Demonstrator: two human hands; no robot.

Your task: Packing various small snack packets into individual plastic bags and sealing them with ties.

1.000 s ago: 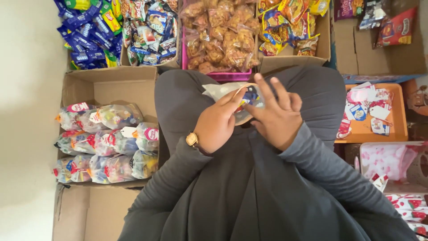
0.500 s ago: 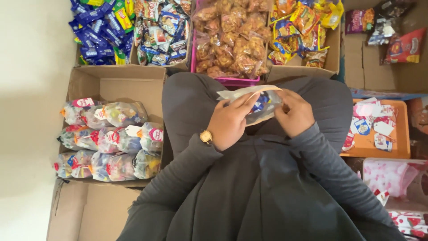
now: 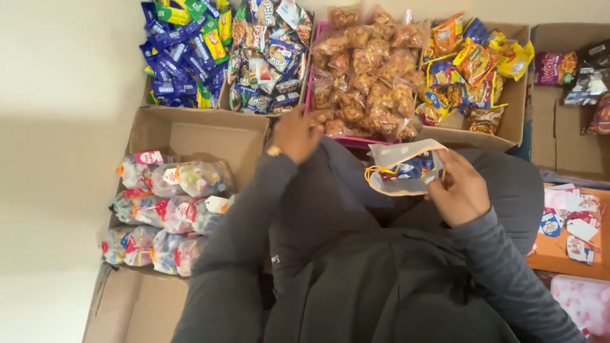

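Right hand grip clamped on mesh pouch; left hand grip apart (at pink tray edge).

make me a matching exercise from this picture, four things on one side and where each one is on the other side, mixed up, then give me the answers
Things:
1. left hand
2. mesh pouch
3. clear filled bags
4. blue wrapped snacks

Places:
A. top-left box
B. in the right hand
C. at the pink tray of brown snack packets
D. cardboard box on the left

Pairs: 1-C, 2-B, 3-D, 4-A
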